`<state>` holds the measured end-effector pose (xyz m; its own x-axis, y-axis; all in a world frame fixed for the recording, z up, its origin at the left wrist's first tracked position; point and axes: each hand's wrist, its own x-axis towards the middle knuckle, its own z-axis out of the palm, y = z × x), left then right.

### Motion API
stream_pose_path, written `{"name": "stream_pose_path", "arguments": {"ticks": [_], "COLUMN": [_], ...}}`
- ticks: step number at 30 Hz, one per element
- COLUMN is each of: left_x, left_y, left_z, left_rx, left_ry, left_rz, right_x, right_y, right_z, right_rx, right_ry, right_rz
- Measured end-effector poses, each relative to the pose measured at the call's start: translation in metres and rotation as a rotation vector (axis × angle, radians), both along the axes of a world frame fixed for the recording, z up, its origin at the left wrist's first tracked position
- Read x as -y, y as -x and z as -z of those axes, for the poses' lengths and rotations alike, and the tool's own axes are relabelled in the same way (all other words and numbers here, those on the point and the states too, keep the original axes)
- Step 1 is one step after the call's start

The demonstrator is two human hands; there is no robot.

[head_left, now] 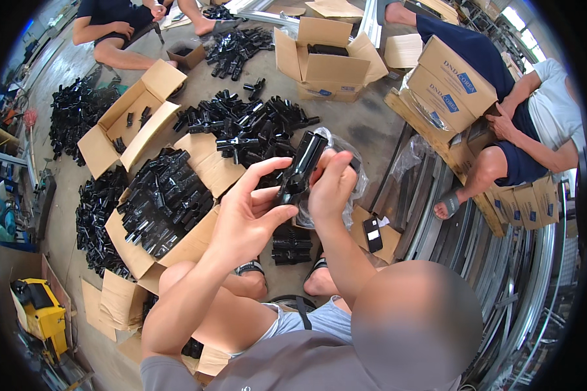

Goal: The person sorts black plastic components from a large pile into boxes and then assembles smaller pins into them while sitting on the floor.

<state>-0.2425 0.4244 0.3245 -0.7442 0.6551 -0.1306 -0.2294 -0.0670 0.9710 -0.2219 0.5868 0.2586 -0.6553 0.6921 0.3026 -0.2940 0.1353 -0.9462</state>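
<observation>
A glossy black tubular fitting (304, 163) is held up in front of me, tilted, with its upper end leaning right. My left hand (246, 212) grips its lower end between thumb and fingers. Against its right side, my right hand (332, 186) is closed, with fingertips on the fitting; a small dark patch shows at its outer edge, too hidden to name. Behind that hand lies a crumpled clear plastic bag (360, 189). Between my feet sits a stack of black fittings (291, 246). Just beyond my hands spreads a heap of similar fittings (241, 124).
An open carton full of fittings (163, 205) stands at my left; beyond it is a carton with a few pieces (127, 133). Another open carton (329, 65) stands ahead. Long metal profiles (456, 241) lie right, by a phone (372, 233). Two people sit nearby, one touching a carton (447, 88).
</observation>
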Motion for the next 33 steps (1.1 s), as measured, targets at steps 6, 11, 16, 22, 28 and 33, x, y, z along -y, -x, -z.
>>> {"name": "stream_pose_path", "arguments": {"ticks": [6, 11, 16, 22, 28, 33], "left_x": [0.013, 0.007, 0.000, -0.009, -0.015, -0.011], "left_y": [0.015, 0.020, 0.020, 0.025, 0.030, 0.030], "left_z": [0.002, 0.002, 0.018, 0.031, 0.032, 0.034], "left_rx": [-0.455, -0.622, -0.671, -0.643, -0.629, -0.627], "left_ry": [0.409, 0.633, 0.803, 0.832, 0.837, 0.866], "left_rz": [0.018, 0.059, 0.171, 0.220, 0.221, 0.181], "right_x": [-0.163, -0.251, -0.268, -0.257, -0.256, -0.249], "right_y": [0.022, 0.013, 0.026, 0.041, 0.036, 0.038], "right_z": [0.115, 0.236, 0.294, 0.324, 0.340, 0.334], "right_rx": [0.512, 1.141, 1.357, 1.499, 1.524, 1.499], "right_ry": [-0.057, -0.568, -0.776, -1.148, -1.123, -1.107], "right_rz": [0.363, 0.171, -0.045, -0.103, 0.017, -0.066]}}
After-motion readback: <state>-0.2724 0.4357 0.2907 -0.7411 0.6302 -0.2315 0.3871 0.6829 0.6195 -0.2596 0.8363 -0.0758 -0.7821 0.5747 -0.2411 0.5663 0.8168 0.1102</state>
